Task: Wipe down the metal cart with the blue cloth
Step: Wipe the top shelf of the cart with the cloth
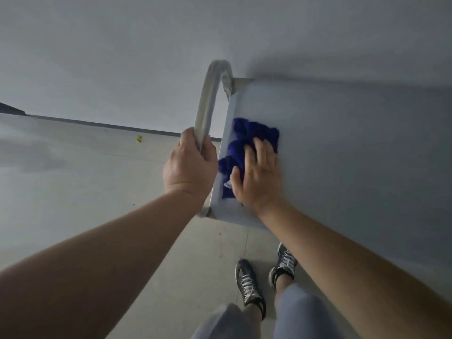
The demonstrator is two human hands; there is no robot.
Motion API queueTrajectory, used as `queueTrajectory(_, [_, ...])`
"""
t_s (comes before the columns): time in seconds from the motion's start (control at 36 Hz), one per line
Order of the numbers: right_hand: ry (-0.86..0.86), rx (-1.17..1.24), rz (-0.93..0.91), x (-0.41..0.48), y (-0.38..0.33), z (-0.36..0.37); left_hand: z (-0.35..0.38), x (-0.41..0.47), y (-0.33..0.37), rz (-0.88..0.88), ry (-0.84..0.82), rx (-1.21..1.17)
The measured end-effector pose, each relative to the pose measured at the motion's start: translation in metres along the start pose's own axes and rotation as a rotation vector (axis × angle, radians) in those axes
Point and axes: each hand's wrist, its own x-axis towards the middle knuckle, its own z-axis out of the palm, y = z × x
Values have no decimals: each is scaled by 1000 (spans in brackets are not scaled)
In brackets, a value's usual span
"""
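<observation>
The metal cart (342, 143) fills the right half of the head view, its flat grey top seen from above. Its curved handle bar (208, 101) runs along the left end. My left hand (189, 167) grips the lower part of that handle, fingers curled round the bar. A crumpled blue cloth (247, 140) lies on the cart top near the left edge. My right hand (256, 177) presses flat on the cloth, fingers straight and spread, covering its near part.
A grey wall stands behind the cart, close to its far edge. The concrete floor (85, 192) stretches to the left, with a small yellow object (139, 138) near the wall base. My two feet in dark sneakers (249, 285) stand by the cart's near corner.
</observation>
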Motion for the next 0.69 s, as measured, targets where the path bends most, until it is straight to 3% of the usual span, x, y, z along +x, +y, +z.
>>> queueTrajectory(0.11, [-140, 61, -211, -66, 10, 2, -2, -3, 3, -5, -3, -11])
queueTrajectory(0.19, [-83, 71, -258, -86, 71, -28, -2, -4, 4, -2, 6, -2])
queueTrajectory(0.36, [252, -43, 264, 10, 207, -101, 3, -2, 2, 14, 51, 17])
queueTrajectory(0.44, [296, -61, 276, 73, 196, -101, 3, 0, 1, 8, 63, 36])
queueTrajectory(0.53, [248, -82, 151, 102, 153, -75, 3, 1, 0, 5, 73, 53])
queueTrajectory(0.69, [116, -190, -150, 57, 95, -44, 4, -2, 4, 2, 107, 86])
